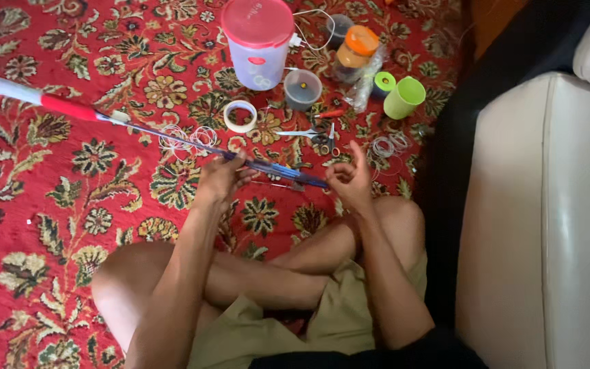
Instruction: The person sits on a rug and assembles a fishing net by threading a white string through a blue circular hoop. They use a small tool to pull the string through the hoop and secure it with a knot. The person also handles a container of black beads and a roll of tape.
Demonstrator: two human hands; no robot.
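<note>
Hands meet on a long thin rod with a red and white handle end, held slantwise above a red patterned carpet. The left hand has its fingers closed around the dark shaft near its middle. The right hand sits at the near tip, thumb and forefinger pinched close together there while the other fingers curl up and apart; whether they grip the tip itself or something fine at it, I cannot tell. The person sits cross-legged beside a pale couch.

To my eye, fine work at the tip goes best with the left hand keeping the shaft steady and the right hand doing only small moves, wrists low near the knees.

On the carpet beyond lie coils of thin wire, a roll of tape, scissors, a small grey tub, a big plastic jar with a pink lid, an orange-lidded jar and a green cup, all within reach but apart from the hands.
</note>
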